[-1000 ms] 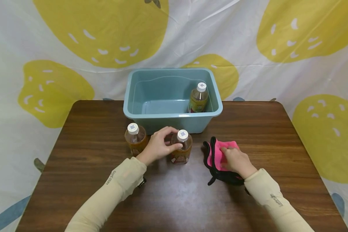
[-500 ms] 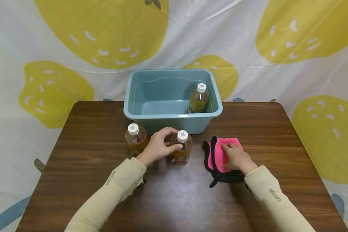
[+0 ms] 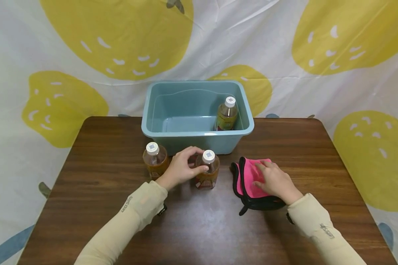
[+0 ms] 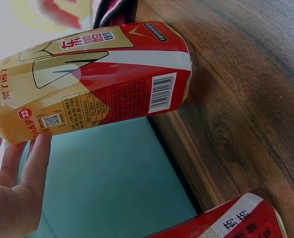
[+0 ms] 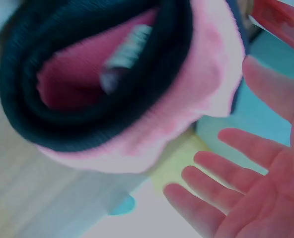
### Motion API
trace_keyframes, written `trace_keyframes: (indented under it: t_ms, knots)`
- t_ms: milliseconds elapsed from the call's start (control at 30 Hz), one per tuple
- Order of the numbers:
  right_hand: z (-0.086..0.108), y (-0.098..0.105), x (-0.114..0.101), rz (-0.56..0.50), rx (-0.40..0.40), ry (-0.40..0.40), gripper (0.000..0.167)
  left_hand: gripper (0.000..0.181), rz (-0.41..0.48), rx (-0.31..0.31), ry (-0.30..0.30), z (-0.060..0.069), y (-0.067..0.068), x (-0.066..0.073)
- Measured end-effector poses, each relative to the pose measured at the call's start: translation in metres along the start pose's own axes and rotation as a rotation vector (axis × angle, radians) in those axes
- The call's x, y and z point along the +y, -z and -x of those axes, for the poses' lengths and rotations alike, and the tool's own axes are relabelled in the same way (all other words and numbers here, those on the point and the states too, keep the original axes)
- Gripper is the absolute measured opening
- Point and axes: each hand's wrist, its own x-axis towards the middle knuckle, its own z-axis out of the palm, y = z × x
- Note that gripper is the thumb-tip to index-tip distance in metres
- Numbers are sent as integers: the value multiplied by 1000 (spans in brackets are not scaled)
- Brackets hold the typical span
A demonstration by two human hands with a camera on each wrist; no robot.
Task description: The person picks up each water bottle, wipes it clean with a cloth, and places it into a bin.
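My left hand (image 3: 182, 165) holds a bottle (image 3: 208, 173) with a white cap, thumb and fingers round its upper part. In the left wrist view, fingertips (image 4: 43, 141) touch the gold top of the bottle's red and gold label. The bottle stands upright on the table in front of the blue bin. My right hand (image 3: 276, 180) hovers over a folded pink cloth (image 3: 250, 176) with black edging, its fingers spread. The right wrist view shows the hand (image 5: 266, 183) apart from the cloth (image 5: 211, 54), whose fold has a pale tag inside.
A light blue bin (image 3: 197, 137) stands at the back of the wooden table (image 3: 298, 147). One bottle (image 3: 227, 117) is inside it at the right. Another bottle (image 3: 156, 163) stands left of my left hand, near the bin's front. A lemon-print sheet (image 3: 285, 44) hangs behind.
My right hand has lifted off the pink cloth and drawn a little to the right, fingers opened. The cloth has spread flatter. My left hand stays on the bottle.
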Motion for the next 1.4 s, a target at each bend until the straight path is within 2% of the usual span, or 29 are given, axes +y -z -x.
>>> trace_keyframes:
  t_ms: [333, 500, 667, 867, 1000, 1233, 1400]
  knots:
    - [9, 41, -12, -70, 335, 147, 50, 36, -1, -28, 0, -2, 1, 1]
    - [0, 59, -18, -100, 515, 269, 44, 42, -77, -48, -17, -2, 2, 1]
    - [-16, 71, -23, -113, 610, 341, 39, 46, -131, -51, -28, -1, 2, 0]
    - [-36, 75, -24, -111, 627, 382, 36, 43, -144, -48, -39, 0, 2, 0]
    - [-50, 74, -26, -100, 614, 400, 35, 42, -108, -57, -30, -1, 2, 0]
    - [-66, 73, -28, -101, 561, 441, 32, 43, -5, -84, -16, -4, 4, 2]
    - [-72, 73, -26, -116, 520, 464, 24, 43, -27, -93, -26, -6, 6, 3]
